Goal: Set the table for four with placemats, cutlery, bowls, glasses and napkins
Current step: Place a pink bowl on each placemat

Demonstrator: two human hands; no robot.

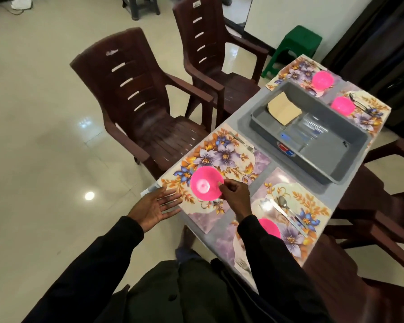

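Note:
My right hand (234,197) pinches the rim of a pink bowl (205,185), tilted with its underside toward me, just above the near-left floral placemat (222,159). My left hand (155,206) hovers flat, fingers spread, at the table's left edge beside that mat. A fork (243,142) lies at this mat's far side. Three other floral mats each carry a pink bowl (268,228) (321,80) (342,106). A spoon and knife (289,212) lie on the near-right mat (313,206).
A grey tub (350,164) in the middle of the table holds beige napkins (283,109) and clear glasses (308,129). Two brown plastic chairs (135,106) stand left of the table, more chairs on the right. A green stool (296,46) is at the far end.

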